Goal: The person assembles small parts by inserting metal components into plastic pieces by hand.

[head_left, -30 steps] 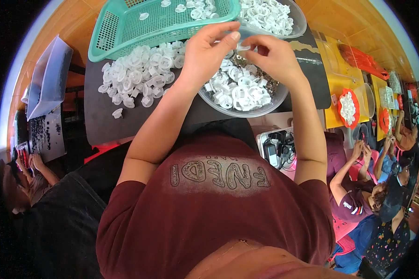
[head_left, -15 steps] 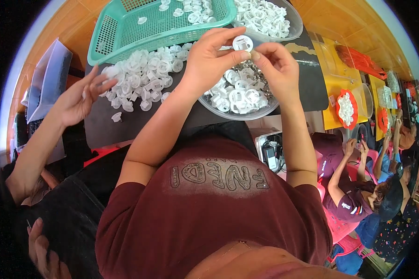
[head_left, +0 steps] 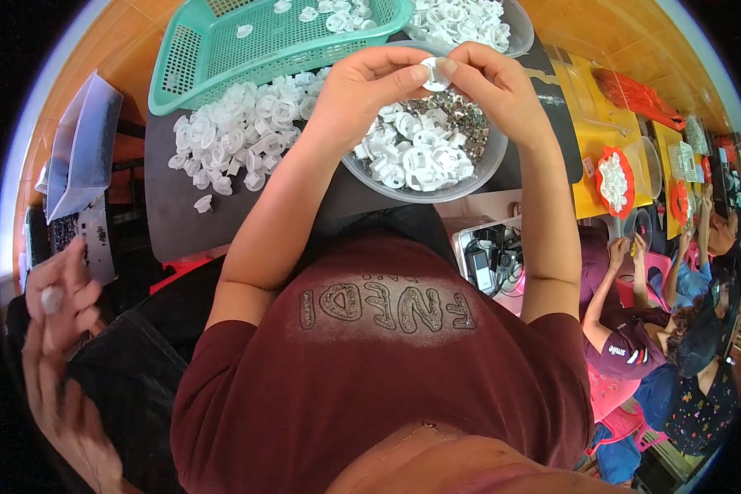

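Above a clear bowl [head_left: 492, 169], my left hand [head_left: 369, 86] and my right hand [head_left: 496, 89] meet. Between them is a small round white plastic part [head_left: 434, 74]. The left thumb and fingers pinch its left side, while the right thumb presses on its upper right. Fingers hide much of the part. Inside the bowl lie several similar white parts [head_left: 420, 156] at the near left and small metal pieces [head_left: 468, 123] at the far right. A heap of translucent white parts [head_left: 235, 132] spreads over the dark table [head_left: 169, 222] beside my left forearm.
Behind the heap stands a green perforated basket [head_left: 280, 59] with some white parts. Another clear tub of white parts [head_left: 461, 25] is at the back right. A co-worker's blurred hands [head_left: 62, 305] are at my left. More people sit by yellow tables [head_left: 589, 202] on the right.
My hands have stayed together over the bowl; the white part has turned, and my right thumb now covers more of it. The co-worker's hand has drawn back from the heap with a small whitish piece.
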Demonstrator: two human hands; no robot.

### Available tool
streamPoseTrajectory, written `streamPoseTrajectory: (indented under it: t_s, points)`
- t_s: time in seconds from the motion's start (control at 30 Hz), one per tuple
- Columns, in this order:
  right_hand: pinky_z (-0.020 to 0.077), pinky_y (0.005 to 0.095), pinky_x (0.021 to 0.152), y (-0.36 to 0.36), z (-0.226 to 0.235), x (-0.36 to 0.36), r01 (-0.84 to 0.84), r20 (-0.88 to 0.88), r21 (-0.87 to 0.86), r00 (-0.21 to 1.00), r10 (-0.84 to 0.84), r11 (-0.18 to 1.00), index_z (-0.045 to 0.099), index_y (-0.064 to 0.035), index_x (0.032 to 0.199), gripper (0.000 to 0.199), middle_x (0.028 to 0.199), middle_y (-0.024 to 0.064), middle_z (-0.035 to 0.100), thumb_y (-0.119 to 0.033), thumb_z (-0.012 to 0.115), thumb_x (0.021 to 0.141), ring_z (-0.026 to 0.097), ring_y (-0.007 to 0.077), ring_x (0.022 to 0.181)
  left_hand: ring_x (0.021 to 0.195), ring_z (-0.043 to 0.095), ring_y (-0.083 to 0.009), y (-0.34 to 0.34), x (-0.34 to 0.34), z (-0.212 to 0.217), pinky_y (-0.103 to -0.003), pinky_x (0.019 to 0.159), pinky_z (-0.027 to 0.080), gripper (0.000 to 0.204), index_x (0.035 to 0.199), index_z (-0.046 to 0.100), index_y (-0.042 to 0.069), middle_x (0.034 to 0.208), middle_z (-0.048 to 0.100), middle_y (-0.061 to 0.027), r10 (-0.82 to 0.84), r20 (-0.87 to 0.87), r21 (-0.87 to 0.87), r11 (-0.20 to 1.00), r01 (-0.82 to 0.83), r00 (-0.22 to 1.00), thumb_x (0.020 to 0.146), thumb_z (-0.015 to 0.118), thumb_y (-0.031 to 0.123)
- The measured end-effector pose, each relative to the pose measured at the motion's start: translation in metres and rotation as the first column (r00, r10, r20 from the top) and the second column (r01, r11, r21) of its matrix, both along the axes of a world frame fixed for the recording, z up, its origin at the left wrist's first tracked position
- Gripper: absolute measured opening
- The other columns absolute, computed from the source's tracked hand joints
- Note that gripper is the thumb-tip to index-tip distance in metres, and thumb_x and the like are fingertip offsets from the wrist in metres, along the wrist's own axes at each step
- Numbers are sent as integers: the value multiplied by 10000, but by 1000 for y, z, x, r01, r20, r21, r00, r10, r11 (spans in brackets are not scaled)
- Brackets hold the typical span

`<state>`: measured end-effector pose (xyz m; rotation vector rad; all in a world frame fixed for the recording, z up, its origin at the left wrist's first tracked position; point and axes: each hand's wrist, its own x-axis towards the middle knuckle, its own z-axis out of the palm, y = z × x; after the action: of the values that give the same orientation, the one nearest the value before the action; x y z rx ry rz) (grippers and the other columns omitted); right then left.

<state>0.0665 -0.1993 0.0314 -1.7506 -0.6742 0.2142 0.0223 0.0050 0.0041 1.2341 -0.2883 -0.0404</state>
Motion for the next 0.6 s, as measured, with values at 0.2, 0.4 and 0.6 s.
streamPoseTrajectory:
  t_s: [0.2, 0.4, 0.6]
  points:
    - [508, 340, 711, 1, -15, 29, 178, 310, -356, 948, -63, 917, 691, -43, 962, 187, 816, 104, 686, -187, 593, 894, 645, 224, 763, 980, 651, -185, 2, 6, -2, -325, 869, 549, 279, 1163, 629, -38, 1089, 676, -114, 125, 8, -60, 990, -125, 992, 933, 630, 119]
    - [508, 440, 760, 9, -39, 36, 232, 505, -653, 843, 186, 720, 697, -56, 1032, 225, 894, 199, 673, -116, 576, 851, 644, 374, 850, 988, 653, -188, 0, 7, -1, -330, 880, 553, 276, 1165, 632, -32, 1086, 679, -114, 160, -44, -52, 985, -162, 986, 937, 625, 124]
    - [505, 452, 761, 12, -33, 39, 244, 456, -684, 879, 142, 688, 702, -36, 978, 219, 836, 232, 654, -128, 570, 829, 647, 381, 817, 963, 657, -180, 2, 7, -2, -326, 863, 556, 273, 1156, 641, -21, 1077, 683, -109, 172, -72, -40, 984, -175, 982, 936, 630, 140]
